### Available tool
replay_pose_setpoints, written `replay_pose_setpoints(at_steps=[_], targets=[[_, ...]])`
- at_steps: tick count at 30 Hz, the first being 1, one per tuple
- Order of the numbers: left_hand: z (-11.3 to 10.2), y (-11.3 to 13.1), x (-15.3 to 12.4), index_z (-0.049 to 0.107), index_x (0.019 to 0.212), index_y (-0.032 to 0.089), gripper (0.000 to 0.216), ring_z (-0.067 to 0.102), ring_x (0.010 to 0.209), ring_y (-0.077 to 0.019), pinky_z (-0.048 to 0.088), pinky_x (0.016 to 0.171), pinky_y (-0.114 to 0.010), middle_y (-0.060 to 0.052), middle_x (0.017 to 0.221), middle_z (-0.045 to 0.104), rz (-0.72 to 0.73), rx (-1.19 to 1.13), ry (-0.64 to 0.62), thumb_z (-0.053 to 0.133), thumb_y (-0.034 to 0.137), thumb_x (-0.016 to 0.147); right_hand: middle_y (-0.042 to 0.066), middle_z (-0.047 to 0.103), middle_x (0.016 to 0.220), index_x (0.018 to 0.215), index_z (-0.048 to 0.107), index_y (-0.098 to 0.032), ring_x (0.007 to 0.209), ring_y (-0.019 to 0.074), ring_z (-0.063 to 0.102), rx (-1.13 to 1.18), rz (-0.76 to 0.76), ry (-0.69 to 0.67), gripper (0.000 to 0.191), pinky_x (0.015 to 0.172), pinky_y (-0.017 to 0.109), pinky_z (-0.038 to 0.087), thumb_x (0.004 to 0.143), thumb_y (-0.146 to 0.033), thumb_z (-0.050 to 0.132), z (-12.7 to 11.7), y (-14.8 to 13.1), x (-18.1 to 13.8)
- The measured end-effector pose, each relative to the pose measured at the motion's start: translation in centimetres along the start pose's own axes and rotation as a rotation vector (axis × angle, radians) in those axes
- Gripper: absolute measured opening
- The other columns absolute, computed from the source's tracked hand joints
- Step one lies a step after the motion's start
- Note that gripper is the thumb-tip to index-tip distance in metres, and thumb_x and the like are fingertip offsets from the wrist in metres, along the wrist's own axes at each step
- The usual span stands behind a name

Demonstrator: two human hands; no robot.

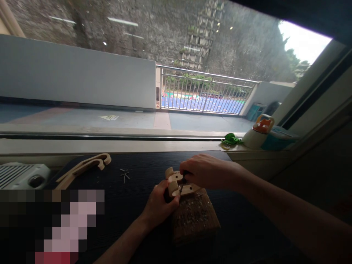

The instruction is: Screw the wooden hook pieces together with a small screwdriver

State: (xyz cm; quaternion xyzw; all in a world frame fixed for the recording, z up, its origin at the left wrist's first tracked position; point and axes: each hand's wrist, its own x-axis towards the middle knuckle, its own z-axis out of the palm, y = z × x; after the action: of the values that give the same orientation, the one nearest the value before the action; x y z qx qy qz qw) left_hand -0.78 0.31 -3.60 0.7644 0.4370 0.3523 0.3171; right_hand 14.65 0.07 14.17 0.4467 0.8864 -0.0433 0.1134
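Observation:
My left hand [159,205] is closed around the near end of a small pale wooden piece [178,185] with rounded prongs, pressing it onto a worn wooden block [195,220]. My right hand [206,171] is closed over the piece from the right, gripping a small dark tool [183,185] whose tip points down at the wood. Shavings lie scattered on the block's top.
Curved wooden parts [85,168] lie at the far left of the dark table [132,216]. A few small nails [125,174] lie near them. A white device [22,176] sits at the left edge. On the windowsill stand a white and orange bottle [258,134] and a green object [231,138].

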Motion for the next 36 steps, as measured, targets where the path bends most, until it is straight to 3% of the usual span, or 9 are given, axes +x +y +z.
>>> replay_pose_setpoints(at_steps=[12, 15, 23, 30, 36], targets=[[0.04, -0.09, -0.1, 0.058, 0.096, 0.02, 0.026, 0.058, 0.084, -0.0193, 0.045, 0.08, -0.032, -0.003, 0.091, 0.064, 0.001, -0.075, 0.046, 0.057, 0.026, 0.07, 0.005, 0.067, 0.078, 0.09, 0.064, -0.019, 0.071, 0.0162, 0.058, 0.027, 0.023, 0.013, 0.022, 0.059, 0.025, 0.034, 0.079, -0.028, 0.047, -0.65, 0.07, -0.32], [0.15, -0.27, -0.1, 0.058, 0.093, 0.019, 0.024, 0.058, 0.083, -0.0196, 0.045, 0.079, -0.033, -0.003, 0.087, 0.063, -0.012, -0.061, 0.052, 0.057, 0.027, 0.07, 0.003, 0.067, 0.079, 0.088, 0.065, -0.021, 0.072, 0.0159, 0.059, 0.036, 0.012, -0.004, 0.02, 0.059, 0.025, 0.034, 0.078, -0.024, 0.048, -0.76, 0.25, -0.49], [0.15, -0.25, -0.09, 0.056, 0.096, 0.02, 0.026, 0.057, 0.085, -0.02, 0.044, 0.08, -0.033, -0.003, 0.09, 0.062, -0.011, -0.034, 0.033, 0.056, 0.027, 0.071, 0.007, 0.066, 0.076, 0.083, 0.064, -0.015, 0.069, 0.0157, 0.058, -0.003, 0.029, 0.003, 0.025, 0.059, 0.026, 0.034, 0.083, -0.023, 0.041, -0.22, 0.02, 0.21], [0.08, -0.25, -0.14, 0.056, 0.089, 0.019, 0.02, 0.056, 0.078, -0.0177, 0.043, 0.075, -0.029, -0.002, 0.084, 0.062, 0.002, -0.029, 0.044, 0.058, 0.025, 0.069, 0.006, 0.066, 0.077, 0.093, 0.063, -0.019, 0.069, 0.0175, 0.057, 0.02, 0.033, 0.026, 0.023, 0.057, 0.028, 0.032, 0.082, -0.027, 0.044, -0.26, -0.04, -0.21], [-0.09, 0.03, -0.13, 0.055, 0.087, 0.02, 0.019, 0.056, 0.078, -0.0161, 0.042, 0.075, -0.027, 0.0, 0.085, 0.062, 0.006, -0.04, 0.033, 0.058, 0.022, 0.069, 0.005, 0.066, 0.077, 0.081, 0.063, -0.019, 0.071, 0.0167, 0.056, 0.036, -0.014, 0.026, 0.021, 0.061, 0.028, 0.033, 0.081, -0.019, 0.041, -0.16, 0.25, -0.08]])
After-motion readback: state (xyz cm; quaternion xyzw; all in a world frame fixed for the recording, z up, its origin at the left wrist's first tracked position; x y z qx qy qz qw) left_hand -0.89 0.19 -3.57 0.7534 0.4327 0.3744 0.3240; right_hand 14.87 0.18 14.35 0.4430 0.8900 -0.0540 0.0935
